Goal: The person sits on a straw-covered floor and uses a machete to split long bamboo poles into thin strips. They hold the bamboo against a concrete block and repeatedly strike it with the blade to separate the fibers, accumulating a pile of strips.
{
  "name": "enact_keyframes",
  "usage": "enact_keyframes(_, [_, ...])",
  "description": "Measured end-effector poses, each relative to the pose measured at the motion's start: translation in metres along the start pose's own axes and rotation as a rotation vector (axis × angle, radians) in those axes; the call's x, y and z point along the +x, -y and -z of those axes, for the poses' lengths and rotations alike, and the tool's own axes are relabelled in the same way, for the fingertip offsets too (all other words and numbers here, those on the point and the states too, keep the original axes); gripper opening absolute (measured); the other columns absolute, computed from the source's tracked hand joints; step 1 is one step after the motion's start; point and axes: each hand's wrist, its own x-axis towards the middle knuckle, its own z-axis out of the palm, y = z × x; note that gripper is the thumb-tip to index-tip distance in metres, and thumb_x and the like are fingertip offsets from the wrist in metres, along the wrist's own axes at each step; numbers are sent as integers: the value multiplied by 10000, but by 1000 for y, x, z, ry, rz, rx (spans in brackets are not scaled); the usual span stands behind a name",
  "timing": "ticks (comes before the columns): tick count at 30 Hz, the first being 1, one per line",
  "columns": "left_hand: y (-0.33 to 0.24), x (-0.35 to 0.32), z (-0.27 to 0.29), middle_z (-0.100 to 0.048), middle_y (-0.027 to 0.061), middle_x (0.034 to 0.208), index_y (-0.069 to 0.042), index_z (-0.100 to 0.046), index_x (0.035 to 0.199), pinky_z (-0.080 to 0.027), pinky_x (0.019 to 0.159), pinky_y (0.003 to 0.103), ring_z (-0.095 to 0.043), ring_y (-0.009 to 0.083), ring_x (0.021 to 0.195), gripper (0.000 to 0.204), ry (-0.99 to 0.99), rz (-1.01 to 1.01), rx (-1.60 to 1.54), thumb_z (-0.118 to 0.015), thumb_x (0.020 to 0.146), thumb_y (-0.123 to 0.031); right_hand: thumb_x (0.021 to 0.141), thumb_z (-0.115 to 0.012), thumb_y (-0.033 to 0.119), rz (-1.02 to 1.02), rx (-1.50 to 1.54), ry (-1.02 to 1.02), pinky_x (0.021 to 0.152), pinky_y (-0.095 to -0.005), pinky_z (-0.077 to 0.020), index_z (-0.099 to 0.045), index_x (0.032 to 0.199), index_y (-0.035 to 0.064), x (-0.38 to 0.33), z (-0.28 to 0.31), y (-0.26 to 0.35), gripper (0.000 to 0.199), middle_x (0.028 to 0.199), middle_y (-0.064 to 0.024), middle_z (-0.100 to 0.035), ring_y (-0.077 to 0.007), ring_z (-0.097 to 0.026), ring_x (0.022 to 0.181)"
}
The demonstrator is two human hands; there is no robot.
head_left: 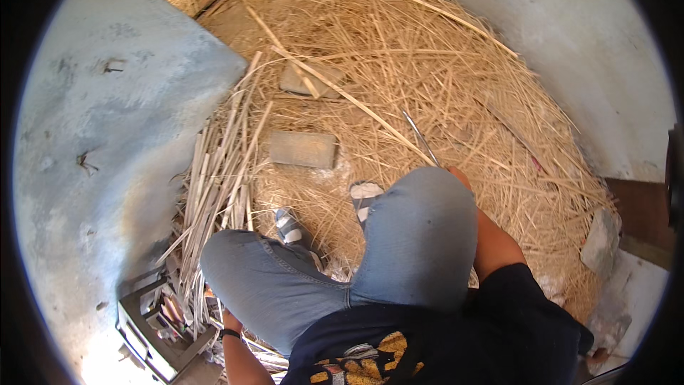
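Observation:
My right hand (459,177) is mostly hidden behind my right knee. A knife with a long, thin metal blade (419,135) sticks out from it, pointing away over the straw. Close by the blade, a long split stalk (356,103) slants from the upper left down to my knee; whether the hand also grips it is hidden. Low on the left, my left hand (231,321), with a dark band at the wrist, is beside my left knee next to a heap of dry stalks (221,171). Its fingers are largely covered by the knee.
Straw and shavings (420,50) cover the floor. A brick (303,150) lies before my feet, with a flat stone (311,80) beyond it. A grey wall (128,100) stands left, another wall (591,50) right. An open box (153,328) holds small items at lower left.

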Motion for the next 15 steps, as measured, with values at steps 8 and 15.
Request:
enact_keyframes(8, [-19, 0, 3, -737, 118, 1080, 34, -645, 1215, -533, 864, 325, -689, 204, 983, 357, 54, -117, 160, -626, 950, -205, 946, -623, 403, -247, 38, 184, 921, -411, -481, -610, 1194, 8, -5, 27, 28, 466, 1145, -238, -657, -361, -631, 1090])
enact_keyframes(15, [-6, -23, -4, -725, 74, 960, -47, -662, 1163, -551, 670, 323, -690, 171, 847, 350, 4, 151, 53, -569, 998, -340, 954, -605, 388, -237, 37, 144, 885, -419, -481, -596, 1195, 8, -7, 19, 8, 450, 1102, -246, -659, -363, -636, 1066])
